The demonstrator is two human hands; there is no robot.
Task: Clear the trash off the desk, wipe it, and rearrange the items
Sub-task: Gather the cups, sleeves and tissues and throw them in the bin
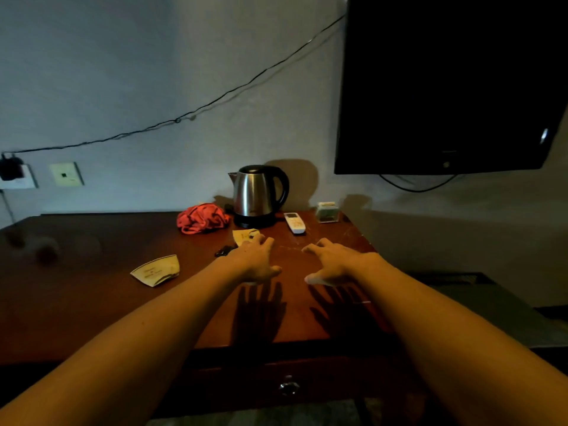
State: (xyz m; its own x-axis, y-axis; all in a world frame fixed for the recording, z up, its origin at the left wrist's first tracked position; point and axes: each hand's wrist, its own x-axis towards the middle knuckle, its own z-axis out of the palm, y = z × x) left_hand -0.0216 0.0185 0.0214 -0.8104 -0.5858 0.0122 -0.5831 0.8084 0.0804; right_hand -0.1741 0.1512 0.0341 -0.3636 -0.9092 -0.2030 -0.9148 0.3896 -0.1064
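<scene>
Both hands are reaching out over the dark wooden desk point(92, 290), the left hand point(256, 261) and the right hand point(333, 261) spread wide and holding nothing; their shadows are falling on the wood. A flattened paper cup point(156, 269) is lying to the left, another scrap point(244, 236) just beyond the left fingertips; a red cloth point(201, 217), kettle point(259, 195), remote point(294, 222) and small box point(327, 211) are sitting along the grey wall point(138, 72); a dark television point(445, 84) is hanging on the right.
</scene>
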